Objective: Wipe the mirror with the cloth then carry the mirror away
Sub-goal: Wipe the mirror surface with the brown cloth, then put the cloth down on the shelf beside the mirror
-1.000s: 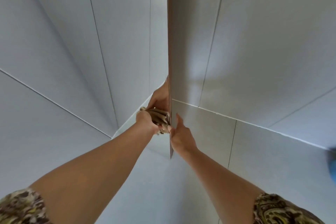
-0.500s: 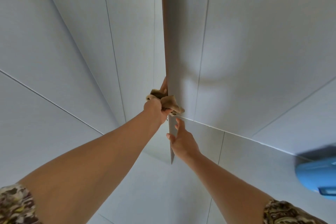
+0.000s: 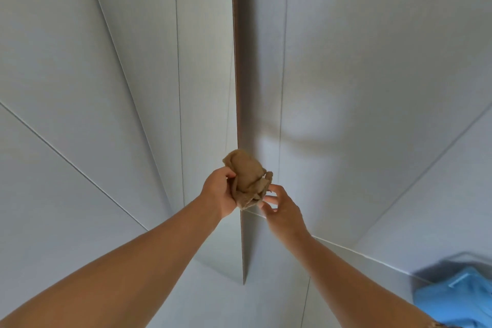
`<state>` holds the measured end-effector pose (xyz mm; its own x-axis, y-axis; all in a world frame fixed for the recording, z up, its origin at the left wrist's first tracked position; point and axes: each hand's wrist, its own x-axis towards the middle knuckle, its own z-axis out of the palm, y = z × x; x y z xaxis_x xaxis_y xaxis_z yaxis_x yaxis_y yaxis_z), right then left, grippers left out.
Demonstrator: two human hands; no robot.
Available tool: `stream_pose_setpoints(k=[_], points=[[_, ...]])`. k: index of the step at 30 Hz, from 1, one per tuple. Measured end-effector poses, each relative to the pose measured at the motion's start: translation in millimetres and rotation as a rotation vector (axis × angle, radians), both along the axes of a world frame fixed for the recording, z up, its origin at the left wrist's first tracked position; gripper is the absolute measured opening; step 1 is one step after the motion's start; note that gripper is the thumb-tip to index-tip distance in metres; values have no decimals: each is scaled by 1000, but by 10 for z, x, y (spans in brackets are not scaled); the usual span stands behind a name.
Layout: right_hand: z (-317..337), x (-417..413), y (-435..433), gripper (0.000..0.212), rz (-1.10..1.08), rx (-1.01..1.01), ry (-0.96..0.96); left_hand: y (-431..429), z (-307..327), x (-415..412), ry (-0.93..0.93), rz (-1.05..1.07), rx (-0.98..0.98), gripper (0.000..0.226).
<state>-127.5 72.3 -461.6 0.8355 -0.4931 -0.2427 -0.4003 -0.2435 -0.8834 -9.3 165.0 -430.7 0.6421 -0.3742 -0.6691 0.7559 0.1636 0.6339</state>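
The tall mirror (image 3: 248, 242) stands almost edge-on to me against the pale tiled wall, its thin brown edge running up the middle of the view. Its face, left of that edge, reflects the tiles. My left hand (image 3: 218, 194) grips a bunched brown cloth (image 3: 247, 176) in front of the mirror's edge. My right hand (image 3: 283, 212) is just right of the edge with its fingers apart. Its fingertips touch the lower end of the cloth. Neither hand holds the mirror.
Pale grey wall tiles (image 3: 372, 88) fill the view on both sides. A blue object (image 3: 458, 298) sits at the lower right, partly cut off by the frame. The mirror's lower corner ends above the floor tiles between my forearms.
My left hand has lifted the cloth off the mirror's face and brought it across the edge. My right hand has left the mirror's edge and met the cloth. More of the blue object shows.
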Motion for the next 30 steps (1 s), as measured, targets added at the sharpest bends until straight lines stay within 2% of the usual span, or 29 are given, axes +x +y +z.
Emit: stream_pose_setpoints(k=[2, 4, 6, 9, 14, 18, 21, 24, 27, 30], points=[[259, -45, -61, 32, -52, 92, -36, -39, 276, -27, -18, -61, -20, 34], [565, -79, -111, 29, -91, 264, -56, -71, 569, -80, -77, -128, -5, 35], [880, -79, -165, 23, -120, 422, -86, -118, 820, -124, -184, -176, 48, 37], [1313, -43, -252, 15, -160, 515, -117, -137, 1177, -189, -337, -286, 138, 40], [1894, -20, -367, 31, -172, 485, -125, -149, 1684, -130, -494, -470, 142, 48], [2357, -16, -535, 23, -261, 507, -166, -240, 2173, -49, -639, -515, 100, 50], [2713, 11, -668, 18, -277, 606, -214, -331, 2562, -21, -863, -608, 142, 57], [2980, 31, -760, 32, -233, 619, -274, -405, 2880, -30, -1081, -698, 171, 48], [3274, 31, -880, 43, -220, 559, -336, -529, 3201, 24, -1204, -744, 159, 48], [3565, -43, -1067, 31, -227, 511, -433, -774, 3522, 61, -1324, -799, 154, 39]])
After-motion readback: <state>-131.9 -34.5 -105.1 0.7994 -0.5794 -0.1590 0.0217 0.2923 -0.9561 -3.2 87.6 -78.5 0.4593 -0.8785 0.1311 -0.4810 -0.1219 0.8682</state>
